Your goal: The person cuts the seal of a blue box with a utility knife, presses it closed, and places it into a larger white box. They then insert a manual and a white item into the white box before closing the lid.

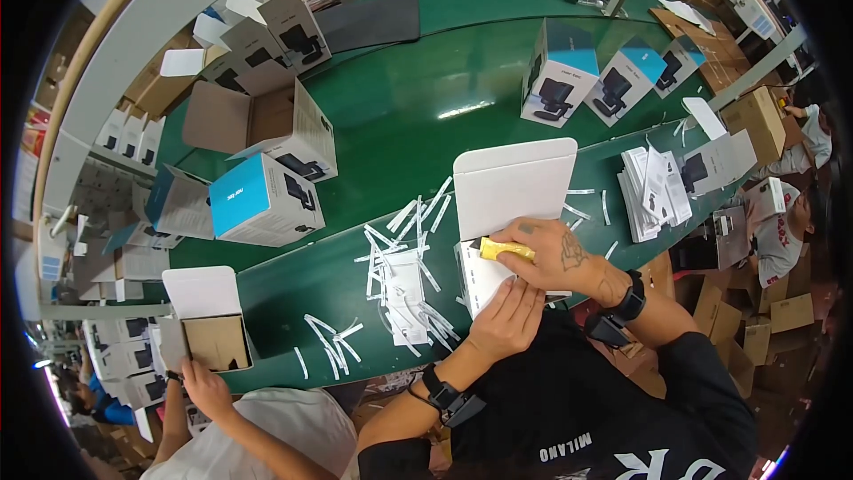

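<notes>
A white carton stands at the near edge of the green bench, its lid flap raised at the back. My right hand is closed around a short yellow tool with a dark end, held over the top of the carton. I cannot make out what kind of tool it is. My left hand lies on the carton's near side with its fingers stretched out, just below the right hand. The two hands hide much of the carton.
Loose white paper strips and a white sheet lie to the left. Printed boxes stand at the far right, others at left. A leaflet stack sits at right. A co-worker's hand touches an open box.
</notes>
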